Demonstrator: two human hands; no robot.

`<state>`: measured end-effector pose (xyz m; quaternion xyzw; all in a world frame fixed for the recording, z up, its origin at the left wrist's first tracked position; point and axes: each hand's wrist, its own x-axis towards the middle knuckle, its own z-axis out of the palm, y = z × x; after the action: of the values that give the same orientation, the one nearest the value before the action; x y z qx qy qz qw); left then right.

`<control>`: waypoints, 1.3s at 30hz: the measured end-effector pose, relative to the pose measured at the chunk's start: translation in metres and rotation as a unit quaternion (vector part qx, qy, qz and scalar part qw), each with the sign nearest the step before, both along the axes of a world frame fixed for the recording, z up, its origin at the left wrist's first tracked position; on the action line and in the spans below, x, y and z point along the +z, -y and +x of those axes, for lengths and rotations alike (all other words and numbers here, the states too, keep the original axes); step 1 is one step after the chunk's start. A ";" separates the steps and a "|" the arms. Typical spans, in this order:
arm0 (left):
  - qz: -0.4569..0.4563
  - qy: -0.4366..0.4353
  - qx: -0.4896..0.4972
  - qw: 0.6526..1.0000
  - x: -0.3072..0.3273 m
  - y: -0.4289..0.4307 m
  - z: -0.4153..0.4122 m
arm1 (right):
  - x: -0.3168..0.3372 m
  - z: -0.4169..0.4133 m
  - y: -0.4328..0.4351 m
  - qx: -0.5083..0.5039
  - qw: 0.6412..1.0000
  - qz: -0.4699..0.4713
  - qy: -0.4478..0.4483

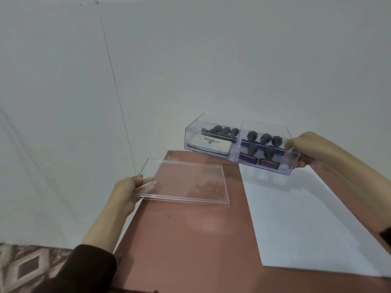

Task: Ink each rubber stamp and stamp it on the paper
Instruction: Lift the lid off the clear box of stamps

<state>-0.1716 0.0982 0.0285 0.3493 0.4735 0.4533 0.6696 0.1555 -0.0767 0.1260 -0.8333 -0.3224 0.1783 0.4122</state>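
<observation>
The left hand (127,189), at centre left of the frame, pinches the short edge of a clear lid (186,182), with the fingers (148,183) showing through the plastic from beneath. The lid is kept flat and off to the side over the brown counter (190,240), which leaves the top of the box free.

The right hand (306,149), at centre right, has its fingers wrapped round the right end of the clear box (264,129), thumb side on the rim. The box sits at the far edge of the counter. A faint shadow on the paper below suggests it is lifted a little, though the glare makes that hard to confirm.

Inside, the rubber stamps (265,139) fill the right compartment, and a few more lie at the back of the left one behind the white ink pad (209,144). The paper (306,218) lies at lower right, just beneath the box.

Nothing is inked yet. Both parts likely need setting down before a stamp can be picked.
</observation>
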 end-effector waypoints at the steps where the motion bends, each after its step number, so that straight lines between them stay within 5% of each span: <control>1: 0.022 -0.035 0.011 0.999 -0.004 -0.001 0.003 | -0.001 -0.003 -0.003 0.009 1.000 0.001 -0.002; 5: 0.139 -0.245 0.055 0.958 -0.019 -0.004 0.011 | -0.006 -0.016 -0.018 0.032 0.999 0.005 -0.010; 12: 0.157 -0.280 0.047 0.946 -0.029 0.001 0.023 | -0.027 -0.036 -0.047 0.075 0.997 -0.007 -0.007; 18: 0.132 -0.245 0.024 0.960 -0.033 -0.005 0.020 | -0.047 -0.054 -0.061 0.110 0.993 -0.024 -0.025; 25: 0.046 -0.005 0.074 0.996 -0.021 -0.012 0.008 | -0.063 -0.056 -0.066 0.109 0.993 -0.027 -0.028; 39: 0.105 -0.107 -0.071 0.986 -0.021 0.001 0.017 | -0.075 -0.054 -0.062 0.124 0.991 -0.057 0.006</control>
<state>-0.1544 0.0972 0.0073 0.4972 0.4661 0.4119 0.6049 0.1015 -0.0147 0.0506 -0.8101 -0.4150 0.2407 0.3371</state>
